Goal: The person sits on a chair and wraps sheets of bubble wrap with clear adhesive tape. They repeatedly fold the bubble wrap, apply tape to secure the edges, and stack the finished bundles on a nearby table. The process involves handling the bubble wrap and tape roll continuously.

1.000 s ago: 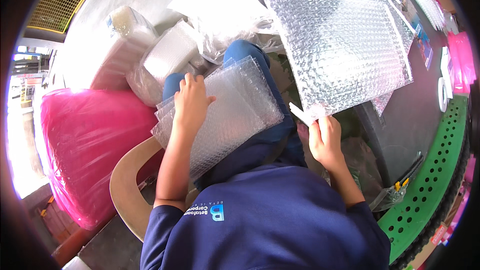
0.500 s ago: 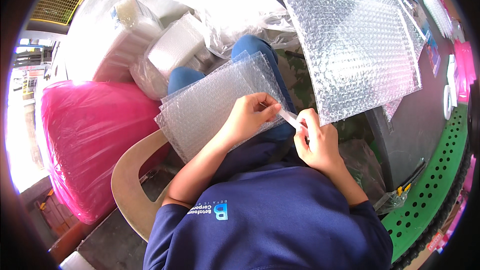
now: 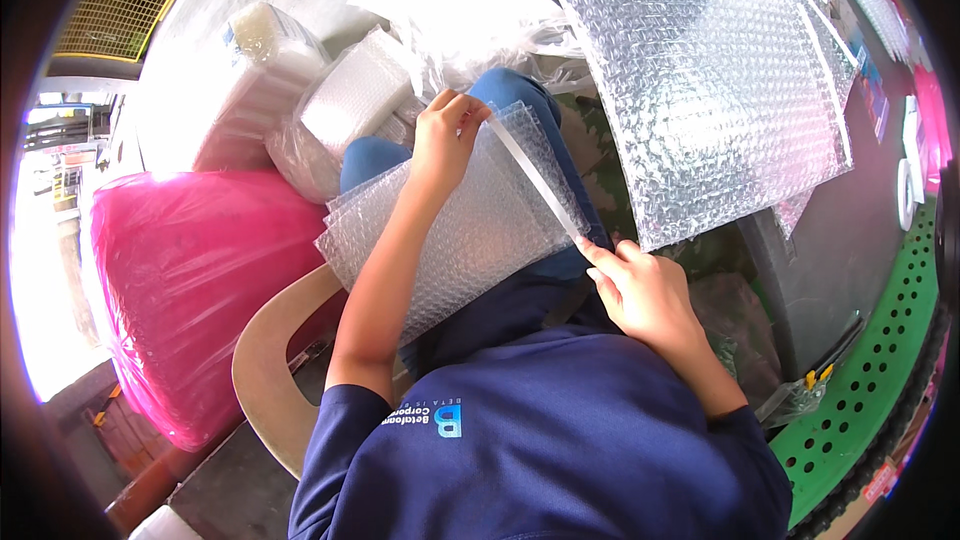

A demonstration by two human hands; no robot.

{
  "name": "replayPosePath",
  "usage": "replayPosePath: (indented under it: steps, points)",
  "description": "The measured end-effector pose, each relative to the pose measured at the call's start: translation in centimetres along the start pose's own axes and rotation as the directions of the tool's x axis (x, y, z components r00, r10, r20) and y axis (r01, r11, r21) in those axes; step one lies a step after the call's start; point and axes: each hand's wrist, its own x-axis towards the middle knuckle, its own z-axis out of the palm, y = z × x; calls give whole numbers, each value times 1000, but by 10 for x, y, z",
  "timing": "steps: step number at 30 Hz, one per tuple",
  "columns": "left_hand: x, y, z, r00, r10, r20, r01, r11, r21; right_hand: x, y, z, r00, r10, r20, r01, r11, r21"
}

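**2 hands stretch 1 white strip across a lap stack of bubble-wrap bags**

The left hand (image 3: 447, 140) pinches the far end of a thin white strip (image 3: 535, 180) between thumb and fingertips, fingers closed narrowly on it. The right hand (image 3: 645, 295) holds the near end, thumb and forefinger nipped together, the other fingers curled. The strip runs taut and diagonal between the 2 hands, just above the top edge of a stack of bubble-wrap bags (image 3: 470, 230) lying on the person's lap; the exact count of bags in it cannot be told, though several edges show. At least 2 larger bubble-wrap sheets (image 3: 710, 100) lie overlapped on the dark table (image 3: 860, 260) to the right. To the left stand 1 pink plastic-wrapped bundle (image 3: 200, 290) and 1 beige chair (image 3: 275, 370).
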Motion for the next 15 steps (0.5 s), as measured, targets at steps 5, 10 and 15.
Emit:
replayPosePath:
  steps: [5, 10, 15]
  points:
    - [-6, -9, 10, 1000, -9, -1, 9, 1000, 26, 2, 7, 12, 1000, -20, 19, 21, 999, -32]
    - [-6, -9, 13, 999, -27, -18, 27, 999, 31, 5, 7, 16, 999, -21, 50, 25, 996, -90]
    - [-3, -9, 15, 997, -77, -4, 77, 997, 26, 8, 5, 14, 997, 2, 80, 7, 993, -122]
